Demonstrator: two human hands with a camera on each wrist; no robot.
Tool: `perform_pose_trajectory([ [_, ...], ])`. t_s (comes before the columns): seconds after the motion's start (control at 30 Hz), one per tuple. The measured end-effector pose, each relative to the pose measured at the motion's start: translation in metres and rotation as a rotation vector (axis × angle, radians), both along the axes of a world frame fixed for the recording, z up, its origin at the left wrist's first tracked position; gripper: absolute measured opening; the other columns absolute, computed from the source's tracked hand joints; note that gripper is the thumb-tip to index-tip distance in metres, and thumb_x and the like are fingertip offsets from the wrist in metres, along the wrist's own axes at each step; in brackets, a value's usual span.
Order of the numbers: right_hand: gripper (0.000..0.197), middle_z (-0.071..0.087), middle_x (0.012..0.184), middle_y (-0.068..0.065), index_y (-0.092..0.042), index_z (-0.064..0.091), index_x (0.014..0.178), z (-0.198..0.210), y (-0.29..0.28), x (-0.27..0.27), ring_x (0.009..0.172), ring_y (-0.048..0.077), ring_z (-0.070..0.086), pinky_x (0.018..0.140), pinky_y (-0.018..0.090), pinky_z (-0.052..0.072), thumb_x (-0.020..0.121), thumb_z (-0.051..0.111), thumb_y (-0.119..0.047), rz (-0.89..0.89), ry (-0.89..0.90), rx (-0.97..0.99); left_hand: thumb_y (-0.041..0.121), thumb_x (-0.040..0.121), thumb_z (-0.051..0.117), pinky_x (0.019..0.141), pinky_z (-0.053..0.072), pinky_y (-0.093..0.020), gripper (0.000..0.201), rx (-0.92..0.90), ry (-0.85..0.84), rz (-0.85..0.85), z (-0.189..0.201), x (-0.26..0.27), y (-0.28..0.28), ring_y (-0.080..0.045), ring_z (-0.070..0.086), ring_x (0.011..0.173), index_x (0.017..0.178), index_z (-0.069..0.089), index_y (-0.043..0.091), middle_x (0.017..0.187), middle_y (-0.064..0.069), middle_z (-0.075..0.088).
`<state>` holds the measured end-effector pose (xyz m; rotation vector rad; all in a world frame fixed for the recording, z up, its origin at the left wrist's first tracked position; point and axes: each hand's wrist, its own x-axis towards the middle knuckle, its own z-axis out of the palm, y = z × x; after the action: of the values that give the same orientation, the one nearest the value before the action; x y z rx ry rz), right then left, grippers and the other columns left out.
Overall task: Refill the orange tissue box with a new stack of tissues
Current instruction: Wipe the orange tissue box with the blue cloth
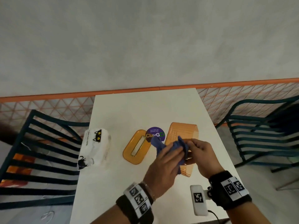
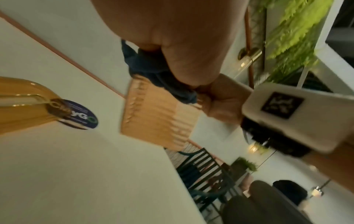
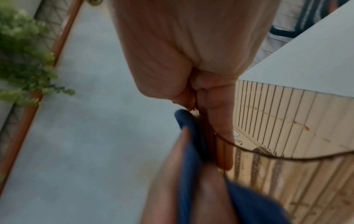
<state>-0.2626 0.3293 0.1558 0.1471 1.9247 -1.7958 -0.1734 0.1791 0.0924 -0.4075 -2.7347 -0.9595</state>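
The orange tissue box point(image 1: 181, 133) has its lid off and is tilted over the white table point(image 1: 145, 107). My right hand point(image 1: 200, 152) grips its near rim, fingers curled over the edge point(image 3: 220, 121). My left hand point(image 1: 168, 160) holds a crumpled blue cloth point(image 1: 159, 145) against the box's open side, next to the right hand's fingers. The left wrist view shows the same cloth point(image 2: 153, 69) bunched on the ribbed box point(image 2: 159, 112). The orange lid point(image 1: 136, 147), with a slot in it, lies flat to the left. A white pack of tissues point(image 1: 95, 147) with a black cat print lies at the table's left edge.
A round purple sticker point(image 1: 155, 134) is on the table between lid and box. Dark slatted chairs stand at the left point(image 1: 40, 151) and at the right point(image 1: 262, 135). A wall with an orange rail point(image 1: 145, 90) runs behind the table.
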Motion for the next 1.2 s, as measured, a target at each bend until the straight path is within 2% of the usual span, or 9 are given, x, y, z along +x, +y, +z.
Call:
perform_pose_trajectory([
  [0.07, 0.028, 0.075, 0.101, 0.024, 0.002, 0.063, 0.113, -0.001, 0.002, 0.003, 0.081, 0.046, 0.074, 0.062, 0.049, 0.063, 0.109, 0.039, -0.01, -0.03, -0.04, -0.008, 0.022, 0.104, 0.047, 0.121, 0.035, -0.03, 0.047, -0.005, -0.015, -0.009, -0.015, 0.008, -0.018, -0.009, 0.024, 0.154, 0.151, 0.049, 0.022, 0.158, 0.012, 0.044],
  [0.2, 0.027, 0.076, 0.102, 0.022, 0.001, 0.062, 0.112, -0.006, -0.011, 0.014, 0.082, 0.049, 0.073, 0.064, 0.054, 0.063, 0.109, 0.038, -0.013, -0.008, -0.066, 0.007, 0.021, 0.106, 0.051, 0.118, 0.044, -0.04, 0.046, 0.167, -0.125, 0.269, -0.015, -0.009, -0.029, -0.008, 0.028, 0.152, 0.151, 0.047, 0.024, 0.156, 0.014, 0.043],
  [0.33, 0.031, 0.071, 0.1, 0.033, 0.005, 0.067, 0.11, -0.003, -0.017, 0.015, 0.084, 0.051, 0.072, 0.066, 0.057, 0.062, 0.108, 0.04, -0.011, 0.031, -0.008, 0.007, 0.022, 0.103, 0.046, 0.122, 0.034, -0.032, 0.046, -0.048, 0.113, -0.008, -0.001, -0.001, -0.004, -0.016, 0.028, 0.155, 0.149, 0.051, 0.016, 0.157, 0.003, 0.049],
  [0.4, 0.031, 0.073, 0.1, 0.03, 0.003, 0.067, 0.112, 0.0, -0.013, 0.014, 0.084, 0.05, 0.072, 0.072, 0.063, 0.06, 0.108, 0.039, -0.01, 0.041, -0.01, 0.008, 0.024, 0.103, 0.047, 0.12, 0.036, -0.031, 0.045, -0.057, 0.112, 0.017, -0.003, -0.002, -0.015, -0.015, 0.032, 0.153, 0.147, 0.053, 0.019, 0.156, 0.004, 0.049],
  [0.57, 0.029, 0.077, 0.103, 0.017, 0.001, 0.061, 0.119, 0.013, -0.009, 0.013, 0.083, 0.047, 0.074, 0.067, 0.053, 0.063, 0.109, 0.038, -0.016, 0.057, -0.04, -0.015, 0.042, 0.099, 0.063, 0.083, 0.061, -0.024, 0.035, 0.736, -0.434, 0.454, 0.017, -0.011, -0.05, -0.006, 0.063, 0.111, 0.132, 0.052, 0.043, 0.134, 0.008, 0.061],
  [0.7, 0.035, 0.076, 0.112, 0.01, -0.005, 0.061, 0.128, 0.024, -0.019, 0.013, 0.093, 0.04, 0.075, 0.074, 0.046, 0.064, 0.107, 0.043, -0.026, 0.126, -0.078, -0.071, 0.056, 0.079, 0.079, 0.094, 0.061, -0.041, 0.053, 0.979, -0.655, 0.467, 0.017, -0.009, -0.064, -0.013, 0.067, 0.113, 0.127, 0.061, 0.045, 0.125, 0.013, 0.067],
  [0.83, 0.04, 0.073, 0.121, 0.009, -0.015, 0.063, 0.129, 0.034, -0.021, 0.023, 0.11, 0.031, 0.071, 0.098, 0.044, 0.056, 0.103, 0.044, -0.039, 0.367, -0.046, -0.102, 0.059, 0.08, 0.079, 0.108, 0.05, -0.057, 0.057, 1.322, -0.977, 0.352, 0.003, -0.011, -0.066, -0.03, 0.065, 0.125, 0.13, 0.069, 0.033, 0.132, -0.005, 0.071],
  [1.0, 0.036, 0.073, 0.121, 0.0, -0.024, 0.066, 0.126, 0.044, 0.0, 0.03, 0.113, 0.02, 0.069, 0.104, 0.045, 0.053, 0.098, 0.051, -0.042, 0.574, 0.017, 0.107, 0.049, 0.09, 0.07, 0.115, 0.042, -0.058, 0.051, 1.508, -1.044, 0.322, -0.002, -0.014, -0.062, -0.035, 0.063, 0.128, 0.133, 0.067, 0.023, 0.135, -0.014, 0.068],
  [1.2, 0.034, 0.073, 0.123, 0.012, -0.01, 0.064, 0.129, 0.034, 0.011, 0.033, 0.112, 0.033, 0.071, 0.103, 0.054, 0.052, 0.107, 0.042, -0.023, 0.309, -0.135, -0.005, 0.047, 0.094, 0.068, 0.114, 0.044, -0.055, 0.052, 1.497, -0.941, 0.354, 0.007, -0.028, -0.059, -0.036, 0.065, 0.126, 0.133, 0.067, 0.013, 0.132, -0.018, 0.069],
])
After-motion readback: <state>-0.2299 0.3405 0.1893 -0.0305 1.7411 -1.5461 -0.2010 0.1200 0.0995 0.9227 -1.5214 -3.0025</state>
